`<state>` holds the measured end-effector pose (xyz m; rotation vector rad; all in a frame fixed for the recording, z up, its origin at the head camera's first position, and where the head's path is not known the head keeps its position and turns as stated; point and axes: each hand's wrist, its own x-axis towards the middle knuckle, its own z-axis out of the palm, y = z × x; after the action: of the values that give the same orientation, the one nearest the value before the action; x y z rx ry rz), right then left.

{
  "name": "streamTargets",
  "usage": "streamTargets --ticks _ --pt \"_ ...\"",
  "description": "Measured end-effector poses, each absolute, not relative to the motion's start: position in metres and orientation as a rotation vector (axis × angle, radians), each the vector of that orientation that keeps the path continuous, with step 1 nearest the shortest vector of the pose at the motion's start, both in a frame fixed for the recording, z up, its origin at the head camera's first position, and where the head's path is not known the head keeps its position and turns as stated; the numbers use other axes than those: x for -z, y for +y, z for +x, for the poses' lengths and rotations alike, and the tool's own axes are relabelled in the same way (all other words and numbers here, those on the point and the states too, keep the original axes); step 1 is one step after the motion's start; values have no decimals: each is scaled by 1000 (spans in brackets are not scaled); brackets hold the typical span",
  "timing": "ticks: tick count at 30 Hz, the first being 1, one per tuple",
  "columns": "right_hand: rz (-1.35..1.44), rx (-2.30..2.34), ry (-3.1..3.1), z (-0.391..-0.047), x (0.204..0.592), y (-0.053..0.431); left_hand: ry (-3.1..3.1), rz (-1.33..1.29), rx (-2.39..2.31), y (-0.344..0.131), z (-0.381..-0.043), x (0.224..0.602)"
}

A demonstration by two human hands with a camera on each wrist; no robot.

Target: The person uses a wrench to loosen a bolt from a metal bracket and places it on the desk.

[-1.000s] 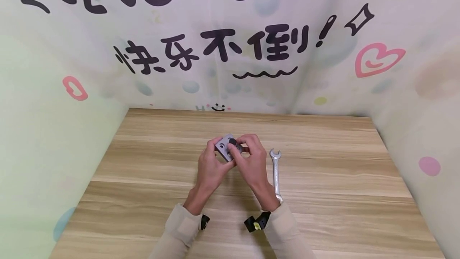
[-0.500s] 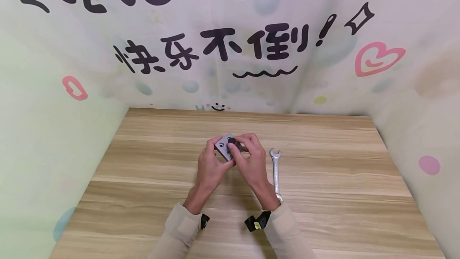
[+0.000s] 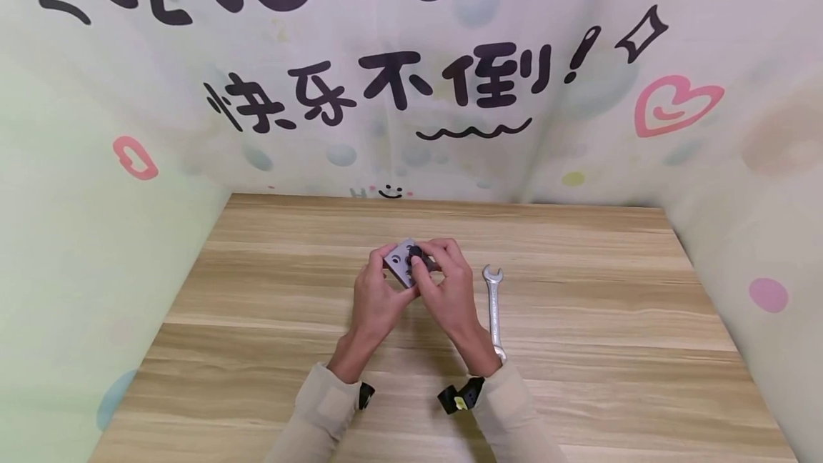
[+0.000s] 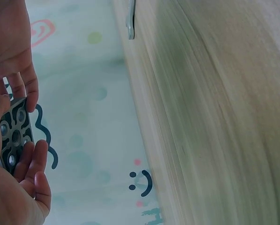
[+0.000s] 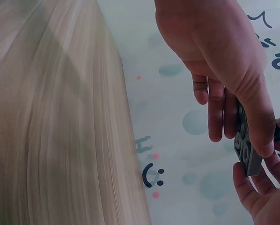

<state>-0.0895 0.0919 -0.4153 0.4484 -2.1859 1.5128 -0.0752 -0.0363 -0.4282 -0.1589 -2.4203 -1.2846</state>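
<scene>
In the head view, my left hand (image 3: 376,302) holds a square grey metal plate (image 3: 396,263) with several round holes, tilted above the table. Its ribbed underside, with a larger hole in the middle, shows in the left wrist view. My right hand (image 3: 453,291) pinches a small black round-headed piece (image 3: 415,251) against the plate's upper face, thumb on top of it. The fingers of my right hand hide much of this piece, so I cannot tell its kind. From the right wrist view, the same black piece (image 5: 278,131) stands out from the face of the plate (image 5: 253,161).
A silver open-end wrench (image 3: 494,309) lies on the wooden table (image 3: 598,306) just right of my right hand, its near end beside my wrist. A printed cloth wall (image 3: 308,163) rises behind the table and along both sides.
My right thumb and fingers shift slightly around the black piece, and its visible outline changes a little. The left hand and plate stay almost still; the wrench has not moved.
</scene>
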Motion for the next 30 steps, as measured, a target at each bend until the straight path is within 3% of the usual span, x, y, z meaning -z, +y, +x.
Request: streamTargets --ticks 30 --pt "356 -1532 -2166 -88 414 89 -2423 -144 1288 -36 -75 430"
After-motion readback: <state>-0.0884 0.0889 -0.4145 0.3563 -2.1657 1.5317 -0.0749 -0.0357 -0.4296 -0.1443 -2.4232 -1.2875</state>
